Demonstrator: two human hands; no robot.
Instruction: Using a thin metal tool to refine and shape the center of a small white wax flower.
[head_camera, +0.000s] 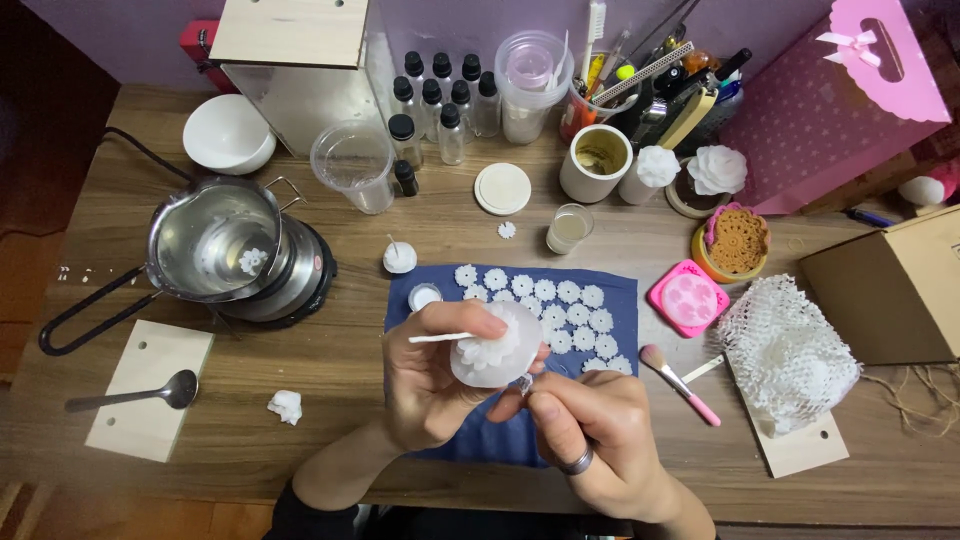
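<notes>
Looking down at a wooden table (350, 390), I see my left hand (430, 385) at lower centre of the frame, fingers curled closed around a round white candle (495, 350) topped with small white flower shapes, its wick (440, 338) sticking out to the left. My right hand (595, 435), just below and to the right with a dark ring on one finger, pinches a tiny pale piece (523, 383) between thumb and fingertips, right against the candle's lower edge. Both hands hover over a blue cloth (620, 300) at centre, where rows of small white wax flowers (570, 305) lie. At left of the frame a steel melting pot (215, 240) sits on a black heater, a metal spoon (135, 395) rests on a pale wooden board at lower left, and a white bowl (228, 135) stands at upper left. A cluster of small black-capped bottles (440, 100) stands at upper centre. To the right lie a pink-handled brush (680, 385), a pink silicone mould (688, 298) and a white mesh wrap (785, 355).
</notes>
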